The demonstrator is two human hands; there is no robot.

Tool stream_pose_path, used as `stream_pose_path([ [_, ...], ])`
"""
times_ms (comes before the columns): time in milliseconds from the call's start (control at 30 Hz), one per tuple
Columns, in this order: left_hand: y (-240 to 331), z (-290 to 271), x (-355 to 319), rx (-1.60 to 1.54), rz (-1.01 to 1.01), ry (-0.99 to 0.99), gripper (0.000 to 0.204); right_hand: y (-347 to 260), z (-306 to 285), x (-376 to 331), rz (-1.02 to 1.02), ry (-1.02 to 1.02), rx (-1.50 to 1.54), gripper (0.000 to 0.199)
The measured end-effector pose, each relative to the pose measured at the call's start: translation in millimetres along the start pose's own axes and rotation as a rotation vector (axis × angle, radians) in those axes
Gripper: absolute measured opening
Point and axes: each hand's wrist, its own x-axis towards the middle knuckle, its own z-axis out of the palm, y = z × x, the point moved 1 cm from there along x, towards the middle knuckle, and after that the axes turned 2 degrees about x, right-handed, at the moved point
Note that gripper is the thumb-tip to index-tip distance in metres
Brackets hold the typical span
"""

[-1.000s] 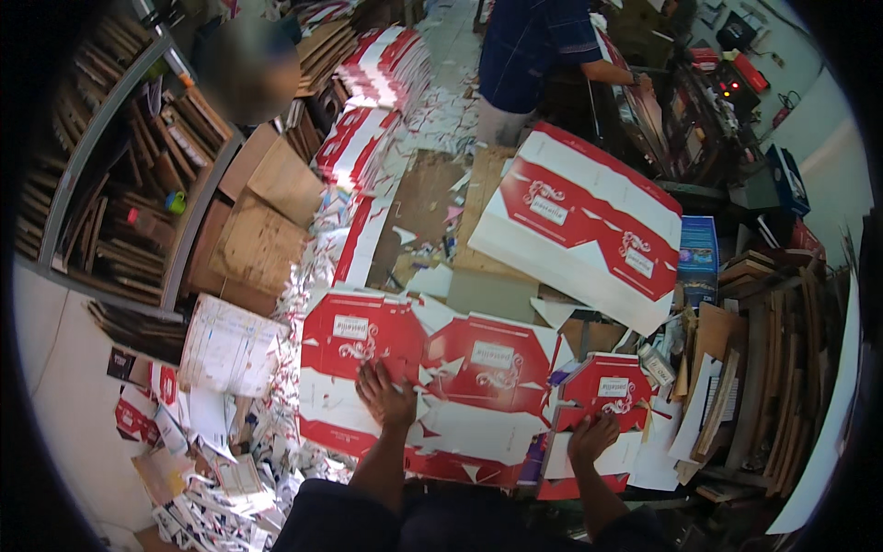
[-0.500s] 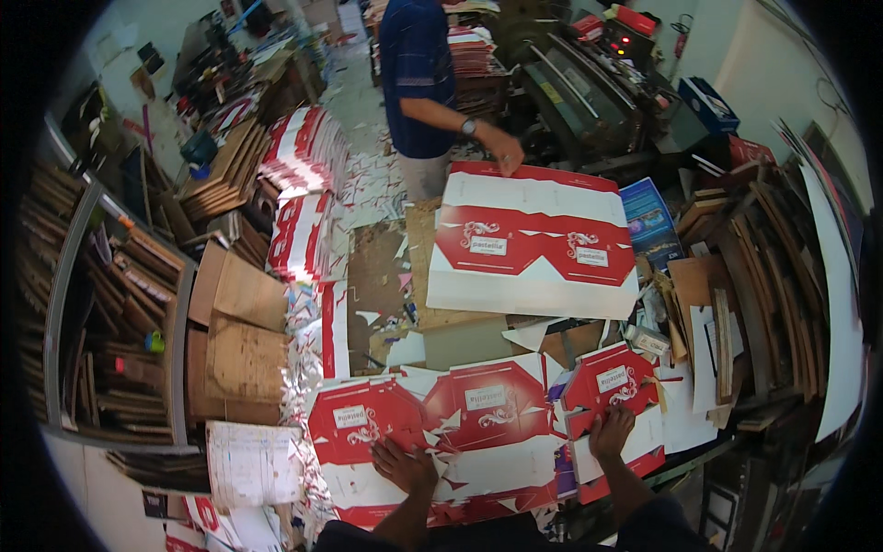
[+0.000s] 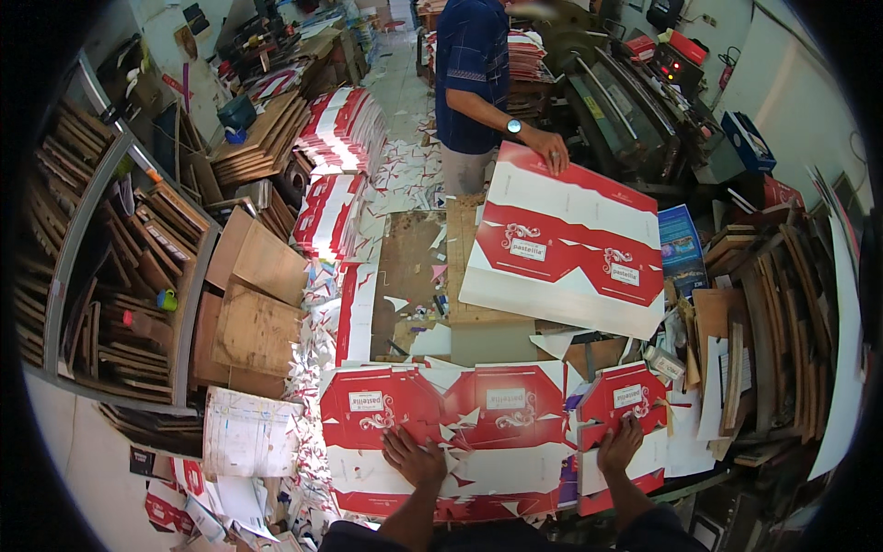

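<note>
A wide red-and-white printed cardboard sheet (image 3: 460, 414) with die-cut box blanks lies flat in front of me. My left hand (image 3: 414, 457) presses flat on its lower middle, fingers spread. My right hand (image 3: 621, 444) rests on a separated red-and-white blank (image 3: 625, 405) at the sheet's right end, which sits at a slight tilt. Torn white edge strips lie between the two pieces.
Across the work surface a person in a blue shirt (image 3: 474, 74) holds a stack of printed sheets (image 3: 566, 239). Brown cardboard boards (image 3: 253, 313) lie left, stacks of red blanks (image 3: 336, 138) behind them, wooden shelving (image 3: 120, 267) far left, a machine (image 3: 625, 101) at back right.
My view has tilted upward, so more of the room and the other person shows. Both hands stay on the sheet. The right-hand blank has pulled further apart from the main sheet.
</note>
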Motion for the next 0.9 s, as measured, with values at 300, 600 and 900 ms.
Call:
stream_pose_path([
  [300,0.8,3.8,-2.8,-0.002,-0.013,0.032,0.077,11.9,7.1,-0.3,0.002,-0.055,-0.084,0.052],
  [600,4.4,-2.2,-6.1,-0.004,-0.111,-0.066,0.078,11.7,3.5,-3.4,-0.015,-0.048,-0.069,0.052],
  [900,10.2,-6.1,-1.9,-0.018,-0.116,-0.049,0.079,9.6,2.1,1.8,0.02,-0.055,-0.017,0.052],
])
